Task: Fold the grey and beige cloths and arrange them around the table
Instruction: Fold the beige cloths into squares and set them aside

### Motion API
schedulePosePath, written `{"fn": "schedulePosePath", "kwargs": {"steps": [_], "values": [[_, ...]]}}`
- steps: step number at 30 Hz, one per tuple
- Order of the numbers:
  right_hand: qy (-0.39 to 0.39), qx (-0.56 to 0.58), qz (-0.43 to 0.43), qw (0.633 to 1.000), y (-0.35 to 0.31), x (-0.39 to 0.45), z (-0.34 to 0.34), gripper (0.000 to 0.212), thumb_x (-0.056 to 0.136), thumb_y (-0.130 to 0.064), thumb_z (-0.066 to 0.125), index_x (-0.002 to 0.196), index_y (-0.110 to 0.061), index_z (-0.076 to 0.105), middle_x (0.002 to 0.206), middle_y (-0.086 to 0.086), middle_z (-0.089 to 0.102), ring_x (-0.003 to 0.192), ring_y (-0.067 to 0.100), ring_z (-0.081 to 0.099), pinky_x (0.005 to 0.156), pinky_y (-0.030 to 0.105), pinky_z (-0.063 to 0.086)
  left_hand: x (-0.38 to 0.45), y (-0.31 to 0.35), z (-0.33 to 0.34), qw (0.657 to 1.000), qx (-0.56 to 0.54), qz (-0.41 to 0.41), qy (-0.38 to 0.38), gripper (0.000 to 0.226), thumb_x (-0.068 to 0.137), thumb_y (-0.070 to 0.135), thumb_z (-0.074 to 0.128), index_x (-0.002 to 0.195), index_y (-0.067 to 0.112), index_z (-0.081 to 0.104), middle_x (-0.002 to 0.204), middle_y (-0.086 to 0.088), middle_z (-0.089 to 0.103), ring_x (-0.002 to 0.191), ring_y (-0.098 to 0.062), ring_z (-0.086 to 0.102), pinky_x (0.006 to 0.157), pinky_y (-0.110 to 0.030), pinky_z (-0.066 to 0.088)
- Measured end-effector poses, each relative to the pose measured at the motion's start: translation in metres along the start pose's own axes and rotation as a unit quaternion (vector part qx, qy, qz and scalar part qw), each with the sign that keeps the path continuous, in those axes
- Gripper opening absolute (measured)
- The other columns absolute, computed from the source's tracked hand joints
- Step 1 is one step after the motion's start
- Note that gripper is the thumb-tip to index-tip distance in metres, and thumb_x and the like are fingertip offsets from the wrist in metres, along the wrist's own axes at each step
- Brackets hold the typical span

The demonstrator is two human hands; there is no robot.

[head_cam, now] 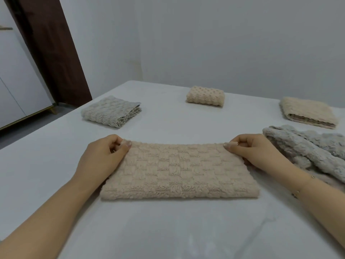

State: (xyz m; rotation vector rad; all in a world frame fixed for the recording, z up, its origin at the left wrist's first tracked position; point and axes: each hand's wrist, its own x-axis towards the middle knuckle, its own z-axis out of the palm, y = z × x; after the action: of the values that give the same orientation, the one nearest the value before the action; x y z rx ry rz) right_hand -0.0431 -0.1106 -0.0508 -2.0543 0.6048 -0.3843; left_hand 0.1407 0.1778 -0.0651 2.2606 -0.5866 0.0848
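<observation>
Beige cloth (179,171) lies folded into a long rectangle at centre frame on the white table (56,165). Left hand (101,157) pinches its far left corner w/ thumb & fingers; right hand (255,152) pinches the far right corner — same grip. Unfolded grey cloth (308,150) bunched at right edge, prob. touching the right wrist. Further back: folded grey cloth (112,112) upper left, small folded beige cloth (205,96) top centre, another folded beige cloth (308,113) upper right — all well apart.

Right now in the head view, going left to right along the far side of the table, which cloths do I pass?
Folded grey cloth → small folded beige cloth → larger folded beige cloth. The unfolded grey cloth lies nearer, so it is left out.
</observation>
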Motion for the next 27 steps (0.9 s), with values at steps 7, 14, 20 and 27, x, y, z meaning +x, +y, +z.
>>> {"fn": "schedulePosePath", "kwargs": {"steps": [7, 14, 20, 27], "values": [[0.023, -0.158, -0.036, 0.987, 0.005, 0.007, 0.004, 0.03, 0.091, -0.042, 0.055, 0.08, -0.014, 0.056, 0.051, 0.002, 0.061, 0.045, 0.011, 0.047, 0.052, 0.029, 0.036, 0.0, -0.001, 0.005, 0.999, 0.035, 0.006, 0.015, 0.021, 0.09, 0.042, 0.055, 0.075, 0.028, 0.058, 0.074, 0.01, 0.064, 0.072, -0.011, 0.06, 0.068, -0.037, 0.049], [0.076, -0.276, -0.044, 0.957, 0.004, 0.005, 0.012, 0.033, 0.091, -0.051, 0.05, 0.083, -0.019, 0.052, 0.062, -0.004, 0.061, 0.061, 0.019, 0.057, 0.052, 0.031, 0.039, -0.005, 0.002, 0.006, 0.997, 0.068, 0.02, 0.027, 0.012, 0.089, 0.038, 0.058, 0.085, 0.027, 0.058, 0.08, 0.01, 0.061, 0.07, -0.008, 0.056, 0.063, -0.032, 0.045], [0.158, -0.366, -0.202, 0.895, -0.023, -0.025, 0.013, 0.04, 0.096, -0.043, 0.043, 0.125, -0.016, 0.051, 0.119, -0.002, 0.057, 0.108, 0.016, 0.052, 0.077, 0.028, 0.042, -0.024, 0.036, -0.004, 0.972, 0.172, 0.141, 0.073, 0.037, 0.095, 0.031, 0.048, 0.129, 0.018, 0.049, 0.128, -0.003, 0.054, 0.115, -0.023, 0.049, 0.091, -0.041, 0.041], [-0.113, -0.356, -0.224, 0.9, -0.022, -0.034, 0.059, 0.069, 0.094, -0.058, 0.018, 0.152, -0.02, 0.013, 0.16, -0.007, 0.005, 0.146, 0.004, -0.001, 0.116, 0.021, -0.004, -0.048, 0.07, 0.042, 0.948, 0.227, 0.207, -0.082, 0.057, 0.09, 0.042, 0.015, 0.131, 0.024, 0.051, 0.136, 0.007, 0.052, 0.124, -0.015, 0.047, 0.102, -0.033, 0.036]]}}
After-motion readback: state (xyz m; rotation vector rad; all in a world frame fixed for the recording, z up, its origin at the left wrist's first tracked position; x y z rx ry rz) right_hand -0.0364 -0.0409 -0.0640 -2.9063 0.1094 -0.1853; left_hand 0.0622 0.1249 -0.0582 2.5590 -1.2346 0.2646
